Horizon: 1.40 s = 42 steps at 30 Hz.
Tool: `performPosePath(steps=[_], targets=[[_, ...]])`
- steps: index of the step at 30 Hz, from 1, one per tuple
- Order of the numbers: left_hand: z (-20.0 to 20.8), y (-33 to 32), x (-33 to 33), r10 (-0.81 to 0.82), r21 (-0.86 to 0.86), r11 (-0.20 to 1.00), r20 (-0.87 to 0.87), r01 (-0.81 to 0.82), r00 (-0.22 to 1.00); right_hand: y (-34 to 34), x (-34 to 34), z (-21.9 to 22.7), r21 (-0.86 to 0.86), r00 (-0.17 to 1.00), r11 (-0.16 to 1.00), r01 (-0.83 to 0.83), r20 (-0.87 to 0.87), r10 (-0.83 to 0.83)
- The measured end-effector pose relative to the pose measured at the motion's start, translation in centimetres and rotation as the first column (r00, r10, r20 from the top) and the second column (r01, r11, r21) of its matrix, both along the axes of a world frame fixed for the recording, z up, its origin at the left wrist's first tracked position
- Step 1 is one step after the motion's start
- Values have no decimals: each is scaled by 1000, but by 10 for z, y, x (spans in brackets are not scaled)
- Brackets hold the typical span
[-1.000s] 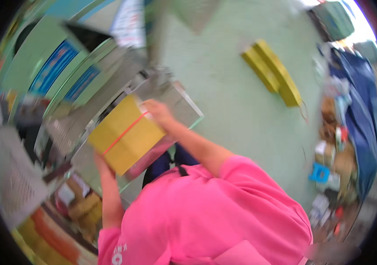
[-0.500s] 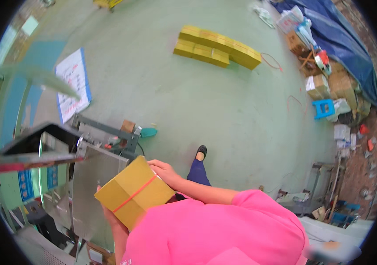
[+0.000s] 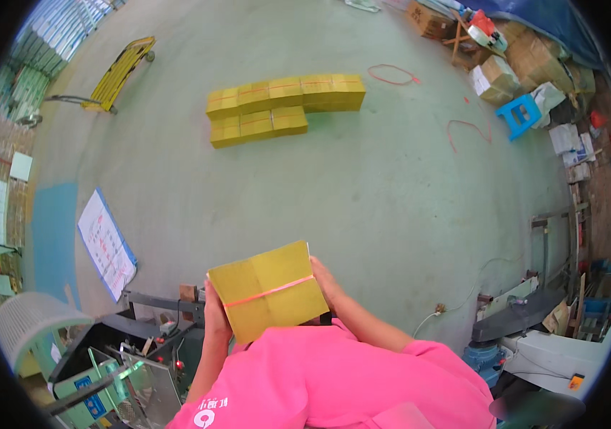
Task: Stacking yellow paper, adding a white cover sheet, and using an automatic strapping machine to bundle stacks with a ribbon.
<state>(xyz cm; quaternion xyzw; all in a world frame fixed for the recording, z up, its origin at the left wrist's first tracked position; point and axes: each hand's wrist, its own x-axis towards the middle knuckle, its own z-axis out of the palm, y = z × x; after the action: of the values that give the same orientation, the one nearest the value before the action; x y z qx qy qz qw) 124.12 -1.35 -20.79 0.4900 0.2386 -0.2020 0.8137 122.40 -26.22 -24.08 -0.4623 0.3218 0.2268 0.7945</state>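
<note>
I hold a yellow paper bundle (image 3: 266, 275), bound round the middle with a pink strap, in front of my chest. My left hand (image 3: 216, 311) grips its left side, and my right hand (image 3: 325, 281) grips its right side; the bundle hides part of the fingers of both. Ahead on the floor, similar yellow bundles (image 3: 284, 89) with pink straps stand in a long row, with a shorter row along its near left side. A wide stretch of floor lies between them and the bundle I hold.
At lower left stands a machine with a dark metal frame (image 3: 162, 304). Beyond it lie a white sign sheet (image 3: 105, 243) and a yellow trolley (image 3: 121, 75). On the right are a blue stool (image 3: 520, 116), cardboard boxes (image 3: 495, 80) and a loose pink strap (image 3: 393, 74).
My body and view have turned right, away from the machine. The held bundle has come round with me, and the floor rows now appear further left and lower in view.
</note>
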Motion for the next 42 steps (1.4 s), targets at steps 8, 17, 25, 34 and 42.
performPosePath(steps=[8,17,25,34,42], targets=[[-62,-119,189,-202,-59,979,-193,194,960,-108,141,-53,151,951,945,290,64,-302],[-53,-293,430,-436,14,894,-208,448,876,-257,330,-82,55,886,896,441,130,-444],[-186,-389,573,-448,-159,894,-379,420,810,-366,468,-163,72,926,924,377,-27,-376],[-384,-485,693,-351,-72,933,-400,353,846,-467,605,-369,14,910,951,308,-296,-290],[-598,-498,772,-266,3,955,-426,295,865,-476,701,-595,-52,925,944,325,-192,-328]])
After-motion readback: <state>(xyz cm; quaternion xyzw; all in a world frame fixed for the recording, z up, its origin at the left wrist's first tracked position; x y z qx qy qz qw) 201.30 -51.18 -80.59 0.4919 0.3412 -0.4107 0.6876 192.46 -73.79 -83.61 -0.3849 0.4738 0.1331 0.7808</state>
